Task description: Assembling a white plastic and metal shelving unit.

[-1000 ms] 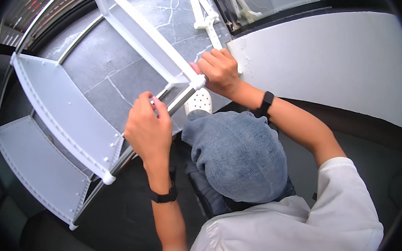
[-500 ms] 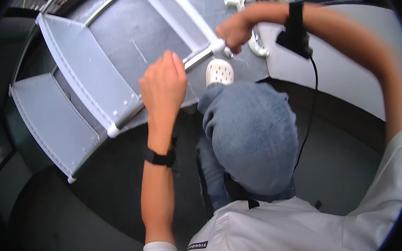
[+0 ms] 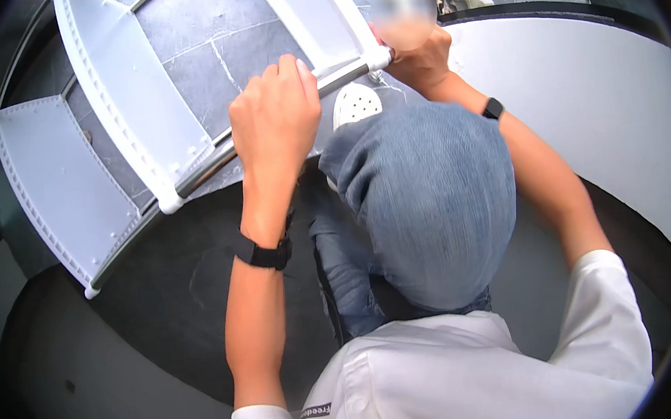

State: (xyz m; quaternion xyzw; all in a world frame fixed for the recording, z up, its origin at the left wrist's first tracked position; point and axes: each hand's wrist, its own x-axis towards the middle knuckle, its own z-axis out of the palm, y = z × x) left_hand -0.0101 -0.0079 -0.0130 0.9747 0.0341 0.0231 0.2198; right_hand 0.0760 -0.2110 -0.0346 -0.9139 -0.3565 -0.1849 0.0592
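Seen from above, the person grips a white plastic shelf rack with metal rails (image 3: 141, 138), which lies tilted over a dark grey stone-tile floor (image 3: 205, 54). The left hand (image 3: 275, 120) is curled shut over the silver metal rail (image 3: 206, 163) along the rack's near edge, knuckles up, fingers wrapped round the bar. A black wristband (image 3: 263, 254) sits on that wrist. The right hand (image 3: 418, 53) is closed at the white corner joint (image 3: 377, 58) where the same rail ends, further along and higher in the view; a blurred patch hides its fingertips. A second black wristband (image 3: 492, 108) shows on the right wrist. The two hands are well apart, both on the rack's near rail. Beneath the rail lies the person's raised knee in blue denim (image 3: 429, 202), with a white perforated clog (image 3: 355, 103) just past it on the floor. A curved white wall (image 3: 595, 102) rises at the right.
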